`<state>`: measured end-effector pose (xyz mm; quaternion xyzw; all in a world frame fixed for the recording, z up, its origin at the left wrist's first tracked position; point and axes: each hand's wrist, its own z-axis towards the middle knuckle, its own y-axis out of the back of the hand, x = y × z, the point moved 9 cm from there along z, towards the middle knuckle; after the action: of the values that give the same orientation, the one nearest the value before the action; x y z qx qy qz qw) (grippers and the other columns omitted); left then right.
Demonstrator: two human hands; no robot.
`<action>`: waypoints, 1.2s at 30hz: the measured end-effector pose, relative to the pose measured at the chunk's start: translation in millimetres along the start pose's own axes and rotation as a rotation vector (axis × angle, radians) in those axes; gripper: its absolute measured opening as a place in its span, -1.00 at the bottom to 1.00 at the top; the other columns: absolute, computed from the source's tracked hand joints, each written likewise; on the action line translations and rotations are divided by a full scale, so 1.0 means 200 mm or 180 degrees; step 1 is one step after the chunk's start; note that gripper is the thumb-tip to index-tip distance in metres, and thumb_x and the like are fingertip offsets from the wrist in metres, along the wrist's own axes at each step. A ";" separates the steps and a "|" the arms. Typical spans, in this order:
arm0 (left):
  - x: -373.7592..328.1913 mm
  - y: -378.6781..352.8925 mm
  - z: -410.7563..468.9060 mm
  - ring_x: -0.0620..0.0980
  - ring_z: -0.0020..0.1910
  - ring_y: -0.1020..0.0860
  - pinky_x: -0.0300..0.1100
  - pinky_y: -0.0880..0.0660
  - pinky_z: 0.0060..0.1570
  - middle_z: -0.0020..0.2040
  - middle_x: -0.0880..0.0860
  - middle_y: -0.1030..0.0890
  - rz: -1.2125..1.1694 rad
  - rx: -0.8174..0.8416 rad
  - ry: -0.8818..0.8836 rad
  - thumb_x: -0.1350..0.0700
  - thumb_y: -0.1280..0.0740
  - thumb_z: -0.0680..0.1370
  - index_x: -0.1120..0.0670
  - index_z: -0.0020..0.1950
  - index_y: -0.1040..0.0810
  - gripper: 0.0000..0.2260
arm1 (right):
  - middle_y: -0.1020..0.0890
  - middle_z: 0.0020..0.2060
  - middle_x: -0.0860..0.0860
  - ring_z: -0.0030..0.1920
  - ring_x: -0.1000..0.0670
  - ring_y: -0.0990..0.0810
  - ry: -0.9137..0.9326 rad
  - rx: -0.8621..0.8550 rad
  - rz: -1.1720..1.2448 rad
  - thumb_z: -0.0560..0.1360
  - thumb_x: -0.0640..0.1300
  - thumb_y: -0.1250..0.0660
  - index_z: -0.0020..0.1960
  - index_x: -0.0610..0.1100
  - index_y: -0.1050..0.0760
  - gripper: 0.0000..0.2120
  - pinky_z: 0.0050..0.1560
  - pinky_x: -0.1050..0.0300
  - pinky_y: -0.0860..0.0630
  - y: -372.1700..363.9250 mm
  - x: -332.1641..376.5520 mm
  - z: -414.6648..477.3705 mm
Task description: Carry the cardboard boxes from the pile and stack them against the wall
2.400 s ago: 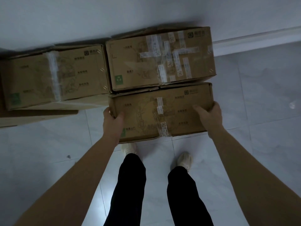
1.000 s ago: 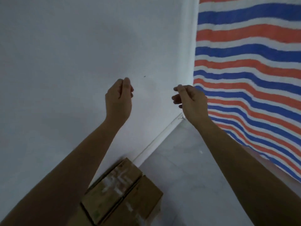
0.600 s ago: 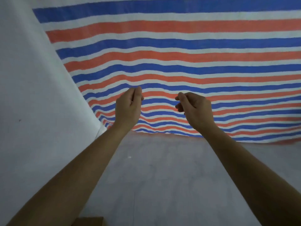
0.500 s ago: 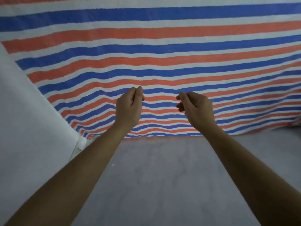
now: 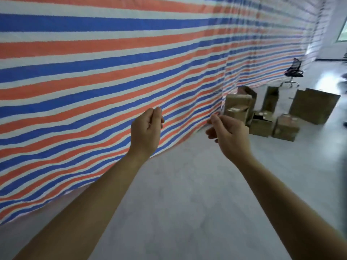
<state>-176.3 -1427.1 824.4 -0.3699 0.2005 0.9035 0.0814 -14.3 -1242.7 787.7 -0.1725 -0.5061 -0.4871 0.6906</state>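
Boxes [image 5: 261, 124]: brown cardboard pile, mixed sizes, on the floor [image 5: 187, 194] at the foot of the striped tarp [image 5: 93, 72], far right of view; chair [image 5: 293, 72] beyond. Position relative to hands: well apart, ahead and to the right. Left hand [image 5: 145, 134], right hand [image 5: 230, 136]: raised, fingers [image 5: 156, 113] loosely curled, holding nothing. Step in hand, as judged: walking to the pile to fetch a box. Handling advice: choose an outlying or topmost box, grip opposite ends, lift clear without knocking the neighbours.
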 end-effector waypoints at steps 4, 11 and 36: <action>0.02 -0.57 0.19 -0.15 -0.21 -0.57 -0.34 -0.48 -0.19 -0.20 -0.10 -0.58 -0.0117 0.0134 -0.0165 -0.30 -0.11 0.58 0.06 -0.06 -0.57 -0.53 | -0.69 -0.33 0.07 -0.33 0.11 -0.68 -0.0031 -0.0450 -0.0206 0.66 0.01 -0.26 -0.08 -0.05 -0.64 -0.75 -0.33 0.28 -0.50 0.38 -0.31 0.26; 0.14 -1.61 0.59 -0.14 -0.29 -0.56 -0.20 -0.62 -0.10 -0.20 -0.16 -0.54 -0.0297 0.0411 -0.0086 -0.26 -0.14 0.62 0.03 -0.06 -0.49 -0.62 | -0.63 -0.48 0.04 -0.47 0.12 -0.60 -0.0199 -0.0755 -0.0898 0.68 0.06 -0.17 -0.17 -0.04 -0.64 -0.61 -0.35 0.13 -0.55 0.89 -0.86 0.84; -0.16 -5.26 1.51 0.12 -0.24 -0.58 0.13 -0.55 -0.11 -0.27 0.17 -0.59 -0.0599 0.1678 0.0526 -0.16 -0.13 0.66 0.14 -0.27 -0.54 -0.52 | -0.66 -0.41 0.00 -0.39 0.03 -0.65 -0.1015 -0.1245 -0.1064 0.68 0.07 -0.18 -0.10 0.00 -0.66 -0.65 -0.29 0.07 -0.58 3.10 -2.79 2.89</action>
<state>-35.0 -345.6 724.0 -0.4252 0.3992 0.7755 0.2416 196.1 -253.5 709.4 -0.2908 -0.5261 -0.6490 0.4664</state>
